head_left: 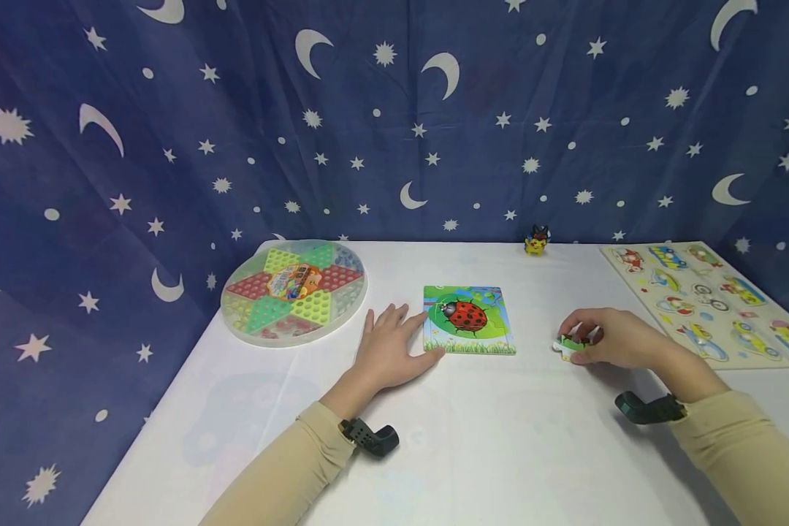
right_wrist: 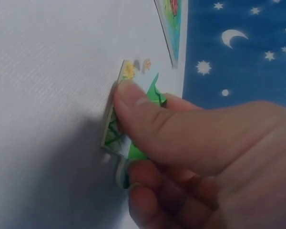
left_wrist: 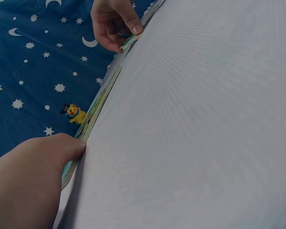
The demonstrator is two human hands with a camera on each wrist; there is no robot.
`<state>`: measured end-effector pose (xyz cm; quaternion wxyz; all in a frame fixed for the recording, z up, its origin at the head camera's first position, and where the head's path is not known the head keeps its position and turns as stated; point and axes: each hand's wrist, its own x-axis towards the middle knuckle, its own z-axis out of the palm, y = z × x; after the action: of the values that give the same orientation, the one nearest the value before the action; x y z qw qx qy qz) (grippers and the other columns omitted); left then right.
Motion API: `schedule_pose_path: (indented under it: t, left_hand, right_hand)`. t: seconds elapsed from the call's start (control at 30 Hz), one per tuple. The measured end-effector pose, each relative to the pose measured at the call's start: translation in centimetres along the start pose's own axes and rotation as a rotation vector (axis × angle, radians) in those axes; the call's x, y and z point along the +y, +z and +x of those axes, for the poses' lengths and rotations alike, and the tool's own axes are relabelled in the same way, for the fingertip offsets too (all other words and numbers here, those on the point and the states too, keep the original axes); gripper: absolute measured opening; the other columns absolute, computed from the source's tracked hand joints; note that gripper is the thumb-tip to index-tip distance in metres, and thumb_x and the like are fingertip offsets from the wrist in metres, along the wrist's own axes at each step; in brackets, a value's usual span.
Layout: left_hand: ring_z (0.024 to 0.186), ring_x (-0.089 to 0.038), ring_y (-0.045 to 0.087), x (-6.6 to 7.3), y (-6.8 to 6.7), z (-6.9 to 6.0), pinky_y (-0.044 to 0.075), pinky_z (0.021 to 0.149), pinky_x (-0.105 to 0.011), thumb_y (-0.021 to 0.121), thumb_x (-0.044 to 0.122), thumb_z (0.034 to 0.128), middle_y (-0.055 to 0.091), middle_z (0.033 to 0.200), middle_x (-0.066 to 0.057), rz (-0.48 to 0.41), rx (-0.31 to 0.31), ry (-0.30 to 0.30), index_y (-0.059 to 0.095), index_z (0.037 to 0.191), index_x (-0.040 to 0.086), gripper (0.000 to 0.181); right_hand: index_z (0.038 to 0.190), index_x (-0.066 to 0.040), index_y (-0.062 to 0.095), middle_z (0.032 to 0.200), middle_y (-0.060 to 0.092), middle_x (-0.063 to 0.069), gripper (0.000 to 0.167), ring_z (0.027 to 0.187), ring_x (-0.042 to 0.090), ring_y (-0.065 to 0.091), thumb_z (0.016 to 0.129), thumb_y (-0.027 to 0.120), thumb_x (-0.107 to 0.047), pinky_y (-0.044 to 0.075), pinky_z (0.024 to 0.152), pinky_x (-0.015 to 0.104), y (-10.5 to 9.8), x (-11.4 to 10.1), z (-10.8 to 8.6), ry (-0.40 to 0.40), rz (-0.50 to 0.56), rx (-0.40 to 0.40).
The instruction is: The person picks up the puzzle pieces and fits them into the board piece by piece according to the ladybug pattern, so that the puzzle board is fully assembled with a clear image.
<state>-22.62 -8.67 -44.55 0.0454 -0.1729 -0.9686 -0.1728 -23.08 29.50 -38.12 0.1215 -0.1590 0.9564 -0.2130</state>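
Observation:
A square ladybug jigsaw puzzle (head_left: pixel 468 318) lies flat on the white table in the head view. My left hand (head_left: pixel 388 351) rests at its left side, fingers spread, with thumb and forefinger touching the edge. In the left wrist view the left thumb (left_wrist: pixel 69 147) presses against the puzzle's side (left_wrist: pixel 97 107). To the right of the puzzle, my right hand (head_left: pixel 614 337) pinches a green and white jigsaw piece (head_left: pixel 568 349) just above the table. The right wrist view shows the thumb lying across that piece (right_wrist: pixel 155 90), whose printed face has a yellow flower; part of it is hidden.
A round Chinese checkers board (head_left: pixel 294 292) lies at the back left. At the back edge stands a small yellow figurine (head_left: pixel 536 240). On the right is a wooden board with vehicle pictures (head_left: pixel 717 303). A blue star-patterned curtain (head_left: pixel 368 131) hangs behind the table.

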Motion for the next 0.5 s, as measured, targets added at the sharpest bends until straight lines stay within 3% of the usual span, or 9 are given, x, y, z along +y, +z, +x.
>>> schedule_pose_path:
  t: [0.5]
  left_hand:
    - [0.152,-0.033,0.026,-0.07,0.33,0.03,0.005,0.123,-0.059,0.056,0.071,0.0909,0.038,0.161,-0.012,0.003,0.009,0.003,0.050,0.154,0.026,0.078]
  right_hand:
    - [0.108,-0.015,0.069,0.095,0.069,0.001,0.037,0.081,0.019,0.061,0.078,0.091,-0.016,0.051,0.072,0.038,0.16,-0.67,0.24,-0.008,-0.030,0.004]
